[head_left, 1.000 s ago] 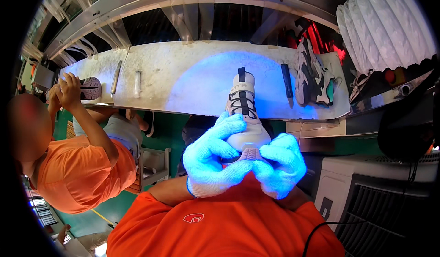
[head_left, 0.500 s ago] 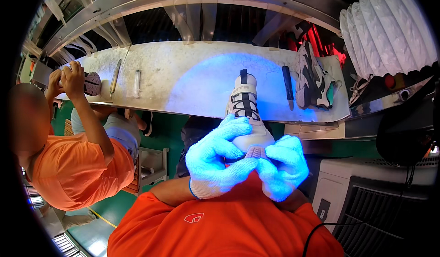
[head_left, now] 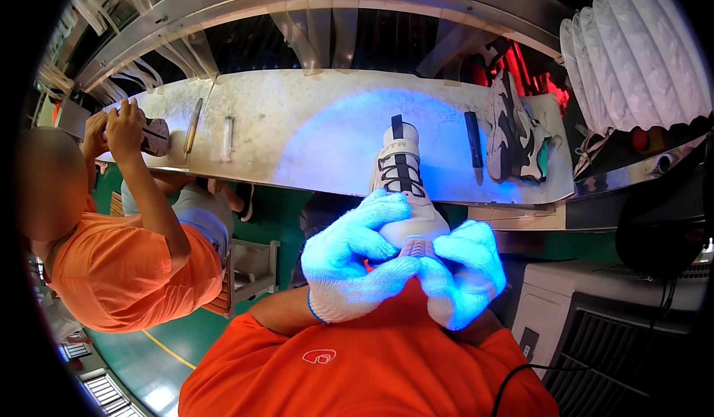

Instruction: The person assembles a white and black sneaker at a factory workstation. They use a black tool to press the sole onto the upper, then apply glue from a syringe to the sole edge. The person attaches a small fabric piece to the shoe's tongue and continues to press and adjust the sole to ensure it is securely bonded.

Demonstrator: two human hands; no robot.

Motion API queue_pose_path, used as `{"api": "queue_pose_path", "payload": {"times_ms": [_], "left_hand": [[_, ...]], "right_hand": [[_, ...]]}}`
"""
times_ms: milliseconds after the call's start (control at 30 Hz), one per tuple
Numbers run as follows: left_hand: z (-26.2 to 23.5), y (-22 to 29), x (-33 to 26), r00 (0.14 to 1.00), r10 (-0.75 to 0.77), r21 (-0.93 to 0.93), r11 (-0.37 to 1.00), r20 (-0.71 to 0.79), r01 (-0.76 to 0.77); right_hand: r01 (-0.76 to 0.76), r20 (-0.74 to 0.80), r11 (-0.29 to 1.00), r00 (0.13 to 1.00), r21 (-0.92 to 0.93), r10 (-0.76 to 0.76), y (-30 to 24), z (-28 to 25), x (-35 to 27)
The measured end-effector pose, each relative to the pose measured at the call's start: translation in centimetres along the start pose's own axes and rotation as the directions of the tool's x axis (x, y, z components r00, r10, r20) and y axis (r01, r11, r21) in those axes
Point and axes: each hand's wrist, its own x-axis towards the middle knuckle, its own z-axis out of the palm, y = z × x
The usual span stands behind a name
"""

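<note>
A pale sneaker (head_left: 409, 220) with black laces and a black heel loop points its toe toward me, held off the near edge of the bench. My left hand (head_left: 353, 257), in a white knit glove lit blue, wraps the left side of its toe. My right hand (head_left: 468, 272), gloved alike, grips the right side of the toe. Both thumbs press at the ridged toe end of the sole, and the hands nearly meet there. The fingers beneath the shoe are hidden.
Blue light falls on the pale bench (head_left: 297, 134). A dark-handled tool (head_left: 474, 138) and another sneaker (head_left: 513, 134) lie at right; a clear tube (head_left: 227, 138) and a slim knife-like tool (head_left: 193, 125) at left. A co-worker (head_left: 134, 261) holds a shoe (head_left: 155, 136). A white ribbed duct (head_left: 636, 60) hangs at right.
My view has shifted slightly, so the bench sits a little differently in it. Both hands keep the same grip on the sneaker; little else differs.
</note>
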Motion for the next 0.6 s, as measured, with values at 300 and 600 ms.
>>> {"api": "queue_pose_path", "payload": {"times_ms": [300, 600], "left_hand": [[-0.7, 0.3, 0.6, 0.995, -0.016, 0.068, 0.998, 0.096, 0.009], [-1.3, -0.2, -0.3, 0.973, -0.231, -0.354, 0.908, 0.031, 0.226]], "right_hand": [[-0.113, -0.017, 0.993, 0.993, 0.017, 0.113, -0.5, 0.0, 0.2], [-0.177, -0.246, 0.977, 0.948, 0.120, 0.202, -0.3, 2.7, -0.5]]}}
